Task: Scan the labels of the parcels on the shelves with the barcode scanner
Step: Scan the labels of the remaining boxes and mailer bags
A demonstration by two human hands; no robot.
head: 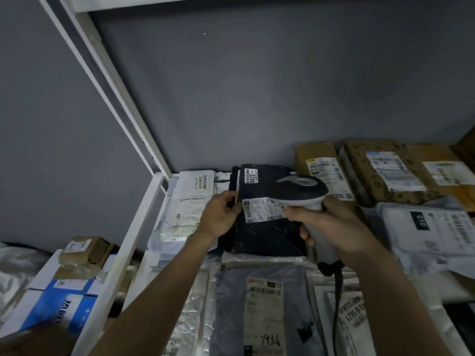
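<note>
A dark plastic parcel [267, 235] lies on the shelf with a white shipping label [262, 209] on its top and a smaller tag reading 3200 near its far edge. My left hand [221, 214] grips the parcel's left edge beside the label. My right hand [331, 227] grips the handle of the grey and black barcode scanner [303, 187], whose head hangs just over the label. A black cable drops from the scanner's handle toward me.
A white mailer [187, 204] lies left of the dark parcel. Cardboard boxes [321, 165] with labels stand at the back right. White bags [431, 232] sit at the right, grey and silver bags [259, 304] in front. A white shelf post [120, 255] runs at the left, with boxes beyond it.
</note>
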